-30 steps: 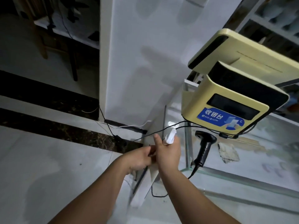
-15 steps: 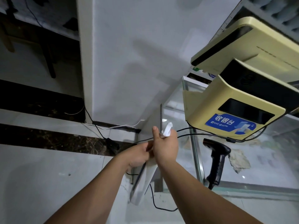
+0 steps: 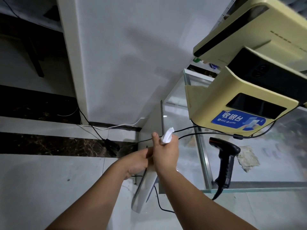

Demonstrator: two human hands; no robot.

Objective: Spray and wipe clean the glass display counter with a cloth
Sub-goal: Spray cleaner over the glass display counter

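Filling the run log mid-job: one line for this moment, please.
left hand: grips white panel edge | right hand: holds cloth by glass counter end, contact unclear | scanner: upright on counter

Right hand (image 3: 166,156): back faces the camera, so the curled fingers are out of sight; the forearm runs off the bottom edge toward 5 o'clock.
White cloth (image 3: 167,136): only a tuft shows at the hand's 12 o'clock; the rest is buried in the grip.
Left hand (image 3: 137,163): fingertips covered by the right hand at its 3 o'clock; its grip cannot be told.
Pale panel (image 3: 143,191): upper end hidden behind both hands; what it is stays unclear.
Yellow terminal (image 3: 240,100): cut by the top and right edges at 2 o'clock.
Blue sticker (image 3: 237,121): small print unreadable.
Glass counter (image 3: 257,190): runs off at 3 o'clock.
Scrap (image 3: 247,158): hazy through the glass.
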